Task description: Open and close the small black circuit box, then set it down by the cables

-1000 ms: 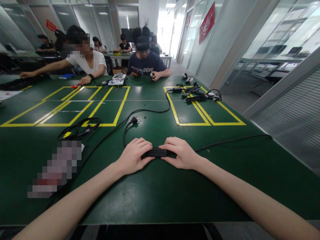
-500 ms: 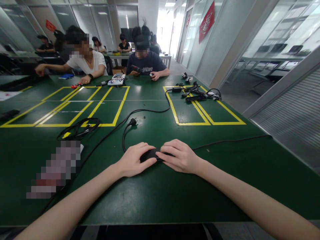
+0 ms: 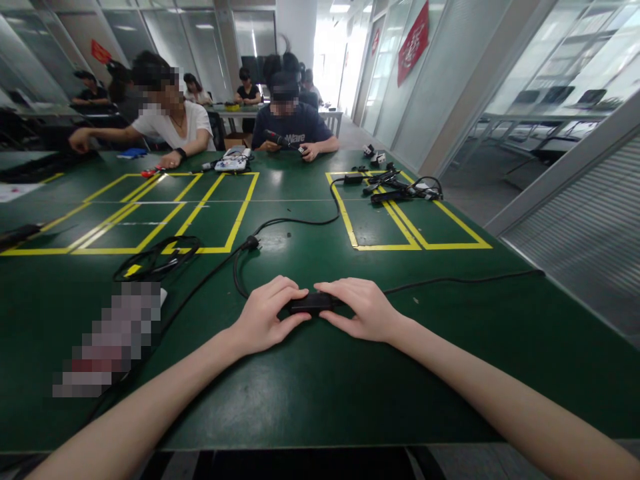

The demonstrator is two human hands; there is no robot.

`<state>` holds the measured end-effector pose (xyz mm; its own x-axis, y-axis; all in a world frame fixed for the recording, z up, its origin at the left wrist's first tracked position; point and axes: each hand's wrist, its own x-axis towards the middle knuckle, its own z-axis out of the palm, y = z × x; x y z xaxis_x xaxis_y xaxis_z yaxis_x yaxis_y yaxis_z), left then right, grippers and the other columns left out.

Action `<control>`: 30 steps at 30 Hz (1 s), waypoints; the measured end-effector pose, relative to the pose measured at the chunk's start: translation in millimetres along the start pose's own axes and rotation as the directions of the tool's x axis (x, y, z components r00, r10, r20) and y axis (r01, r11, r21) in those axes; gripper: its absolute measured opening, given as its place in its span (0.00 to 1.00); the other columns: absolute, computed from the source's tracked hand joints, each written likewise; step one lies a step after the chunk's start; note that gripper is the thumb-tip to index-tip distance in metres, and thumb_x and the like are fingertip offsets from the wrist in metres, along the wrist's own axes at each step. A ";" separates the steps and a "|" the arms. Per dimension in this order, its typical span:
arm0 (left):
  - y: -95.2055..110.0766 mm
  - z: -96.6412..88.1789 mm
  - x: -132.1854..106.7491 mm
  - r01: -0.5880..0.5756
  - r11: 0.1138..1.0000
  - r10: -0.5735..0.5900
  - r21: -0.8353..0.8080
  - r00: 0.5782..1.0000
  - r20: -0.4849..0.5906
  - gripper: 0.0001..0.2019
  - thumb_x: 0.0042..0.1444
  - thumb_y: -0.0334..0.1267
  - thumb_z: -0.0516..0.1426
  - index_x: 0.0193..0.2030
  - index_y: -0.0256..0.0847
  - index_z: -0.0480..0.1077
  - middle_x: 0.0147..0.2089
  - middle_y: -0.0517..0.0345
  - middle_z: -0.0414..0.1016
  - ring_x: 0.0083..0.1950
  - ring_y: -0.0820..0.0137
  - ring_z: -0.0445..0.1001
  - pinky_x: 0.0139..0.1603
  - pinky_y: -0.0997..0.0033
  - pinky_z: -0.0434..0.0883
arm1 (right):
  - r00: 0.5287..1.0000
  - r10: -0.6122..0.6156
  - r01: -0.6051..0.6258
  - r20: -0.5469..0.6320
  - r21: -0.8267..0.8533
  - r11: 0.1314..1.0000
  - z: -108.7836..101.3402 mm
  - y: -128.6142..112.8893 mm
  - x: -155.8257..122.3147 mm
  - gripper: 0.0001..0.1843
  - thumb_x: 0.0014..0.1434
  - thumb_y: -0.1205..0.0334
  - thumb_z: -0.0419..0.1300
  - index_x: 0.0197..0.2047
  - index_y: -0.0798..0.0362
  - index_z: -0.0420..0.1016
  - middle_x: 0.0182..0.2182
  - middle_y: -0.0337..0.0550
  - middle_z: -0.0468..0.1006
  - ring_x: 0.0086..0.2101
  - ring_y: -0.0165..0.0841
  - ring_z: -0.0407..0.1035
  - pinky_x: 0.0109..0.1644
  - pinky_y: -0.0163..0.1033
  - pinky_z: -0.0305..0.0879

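A black power adapter [image 3: 312,304], a small oblong block with cords at its ends, lies on the green table in front of me. My left hand [image 3: 267,312] grips its left end between thumb and fingers. At the right end, my right hand [image 3: 361,311] pinches it the same way. From the left end a cord curves up to a black mains plug [image 3: 251,243], which rests against a long black cable [image 3: 210,273]. Another thin cord [image 3: 465,277] runs from the right end toward the table's right edge.
Left of my hands lie a coiled cable [image 3: 159,259] with a yellow tag and a blurred-out flat object [image 3: 117,337]. Yellow tape rectangles mark the green table [image 3: 320,393]. Several adapters and cables [image 3: 400,188] are heaped at the far right. Two people sit across, one holding a dark tool [image 3: 280,139].
The adapter has turned level and shows more of its front between my hands. My right fingers have drawn back to its right end. The plug has shifted left, onto the long cable.
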<state>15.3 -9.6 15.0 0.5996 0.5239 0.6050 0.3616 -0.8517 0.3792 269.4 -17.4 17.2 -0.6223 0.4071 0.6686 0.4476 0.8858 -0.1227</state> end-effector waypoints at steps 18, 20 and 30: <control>-1.1 2.1 -1.7 0.045 0.986 -0.066 0.162 0.990 0.127 0.15 0.70 0.47 0.59 0.54 0.39 0.73 0.44 0.50 0.82 0.43 0.60 0.79 0.45 0.60 0.75 | 1.000 0.001 -0.002 0.013 0.040 0.999 2.3 3.3 0.0 0.14 0.72 0.58 0.61 0.56 0.55 0.75 0.38 0.50 0.83 0.37 0.38 0.77 0.41 0.43 0.76; 2.0 3.0 -1.6 0.014 0.981 -0.040 0.192 0.990 0.136 0.21 0.68 0.47 0.60 0.63 0.39 0.68 0.53 0.46 0.81 0.50 0.57 0.80 0.52 0.57 0.76 | 0.999 0.035 -0.036 0.011 0.064 0.997 3.1 1.3 0.1 0.12 0.71 0.58 0.61 0.54 0.54 0.75 0.37 0.48 0.83 0.35 0.37 0.77 0.39 0.42 0.75; 21.8 11.4 5.8 0.097 0.885 -0.283 0.456 0.889 0.359 0.13 0.59 0.30 0.64 0.50 0.40 0.69 0.44 0.51 0.78 0.47 0.56 0.78 0.46 0.58 0.75 | 0.971 0.234 -0.237 0.035 0.172 0.956 8.4 -11.7 -1.5 0.11 0.67 0.54 0.65 0.39 0.51 0.71 0.31 0.41 0.78 0.30 0.34 0.73 0.34 0.37 0.68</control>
<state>34.8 -25.2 18.8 0.6876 0.7036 0.1792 0.7037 -0.7066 0.0745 259.8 -26.5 11.4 -0.5222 0.6110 0.5950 0.4651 0.7888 -0.4018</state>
